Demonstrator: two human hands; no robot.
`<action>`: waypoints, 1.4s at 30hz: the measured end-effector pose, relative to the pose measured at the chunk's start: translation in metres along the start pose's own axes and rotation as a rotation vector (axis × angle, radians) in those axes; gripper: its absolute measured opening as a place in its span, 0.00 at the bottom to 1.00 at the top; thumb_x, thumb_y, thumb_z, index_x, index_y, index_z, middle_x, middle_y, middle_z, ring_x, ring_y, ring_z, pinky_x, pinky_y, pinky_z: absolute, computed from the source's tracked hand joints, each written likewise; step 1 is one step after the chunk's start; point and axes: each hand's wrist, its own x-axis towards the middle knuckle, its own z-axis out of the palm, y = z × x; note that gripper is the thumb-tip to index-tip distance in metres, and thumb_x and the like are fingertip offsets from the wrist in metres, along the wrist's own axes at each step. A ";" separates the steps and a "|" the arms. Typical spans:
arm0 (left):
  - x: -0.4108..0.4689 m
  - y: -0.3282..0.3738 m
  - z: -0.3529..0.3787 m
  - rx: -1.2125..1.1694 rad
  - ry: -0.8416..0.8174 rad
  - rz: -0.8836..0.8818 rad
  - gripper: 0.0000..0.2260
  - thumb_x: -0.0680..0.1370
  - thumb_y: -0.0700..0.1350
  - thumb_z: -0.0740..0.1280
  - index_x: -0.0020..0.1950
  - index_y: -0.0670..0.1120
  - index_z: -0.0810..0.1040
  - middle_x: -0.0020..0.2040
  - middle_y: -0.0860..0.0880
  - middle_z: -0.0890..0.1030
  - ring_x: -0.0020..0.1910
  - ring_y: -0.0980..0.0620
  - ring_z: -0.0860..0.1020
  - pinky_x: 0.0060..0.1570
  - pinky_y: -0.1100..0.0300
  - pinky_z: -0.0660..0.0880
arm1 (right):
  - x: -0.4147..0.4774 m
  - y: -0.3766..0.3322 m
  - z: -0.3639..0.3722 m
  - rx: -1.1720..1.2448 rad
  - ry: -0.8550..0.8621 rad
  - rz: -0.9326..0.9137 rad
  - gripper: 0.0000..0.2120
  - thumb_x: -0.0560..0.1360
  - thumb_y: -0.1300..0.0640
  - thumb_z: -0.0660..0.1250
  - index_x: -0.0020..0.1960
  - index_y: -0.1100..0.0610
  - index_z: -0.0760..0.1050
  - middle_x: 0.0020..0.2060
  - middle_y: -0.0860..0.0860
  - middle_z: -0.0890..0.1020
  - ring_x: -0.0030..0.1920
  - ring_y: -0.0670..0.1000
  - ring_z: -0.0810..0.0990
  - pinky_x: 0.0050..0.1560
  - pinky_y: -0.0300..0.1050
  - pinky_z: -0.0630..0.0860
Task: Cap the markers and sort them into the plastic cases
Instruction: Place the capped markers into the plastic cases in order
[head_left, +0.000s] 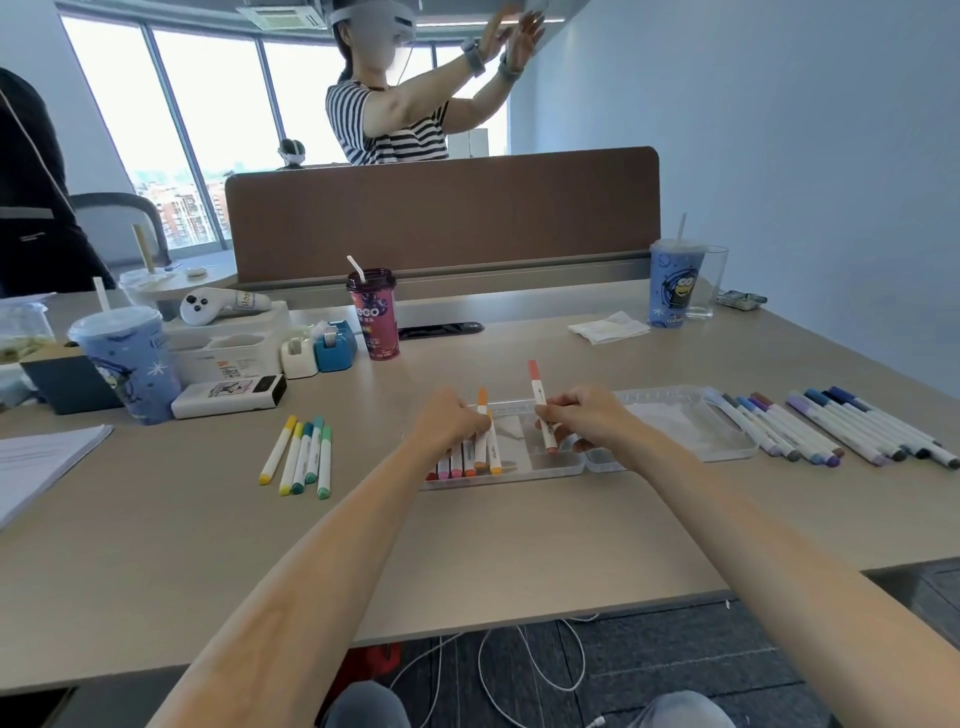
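Note:
Two clear plastic cases lie side by side mid-table: the left case (540, 470) and the right case (727, 447). My left hand (452, 418) grips an orange-capped marker (482, 410) over a row of red, pink and orange markers (457, 465) lying in the left case. My right hand (589, 415) pinches a red-capped marker (540, 402), tilted nearly upright, its lower end in the left case. Several yellow and green markers (304, 454) lie on the table left of the cases. Several blue, purple and grey markers (841, 428) lie to the right.
Drink cups stand at the left (127, 364), centre back (376, 314) and right back (672, 283), the last beside a glass (706, 283). Tape dispensers (319, 348), a white box (228, 389), papers (41, 462) and a napkin (608, 327) lie around. A brown divider (441, 213) backs the desk; a person stands behind it.

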 end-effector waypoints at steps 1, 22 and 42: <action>0.001 -0.001 0.001 0.015 0.000 0.007 0.05 0.71 0.43 0.69 0.37 0.44 0.76 0.33 0.45 0.73 0.29 0.50 0.70 0.30 0.61 0.66 | 0.001 0.001 0.000 0.007 -0.002 -0.001 0.09 0.78 0.52 0.67 0.50 0.57 0.80 0.43 0.52 0.85 0.33 0.45 0.81 0.37 0.40 0.76; 0.003 0.019 0.016 0.106 -0.034 0.077 0.09 0.73 0.45 0.71 0.44 0.39 0.82 0.35 0.46 0.77 0.31 0.52 0.73 0.31 0.61 0.71 | 0.000 -0.001 -0.004 0.038 -0.006 -0.004 0.09 0.78 0.53 0.67 0.53 0.58 0.79 0.41 0.50 0.85 0.33 0.45 0.81 0.31 0.36 0.73; 0.008 0.007 0.014 0.290 0.012 0.108 0.08 0.71 0.48 0.70 0.44 0.43 0.81 0.41 0.45 0.83 0.40 0.47 0.81 0.43 0.54 0.79 | -0.001 -0.006 0.000 0.007 -0.021 -0.023 0.08 0.78 0.52 0.67 0.51 0.56 0.79 0.41 0.49 0.85 0.34 0.45 0.81 0.34 0.38 0.75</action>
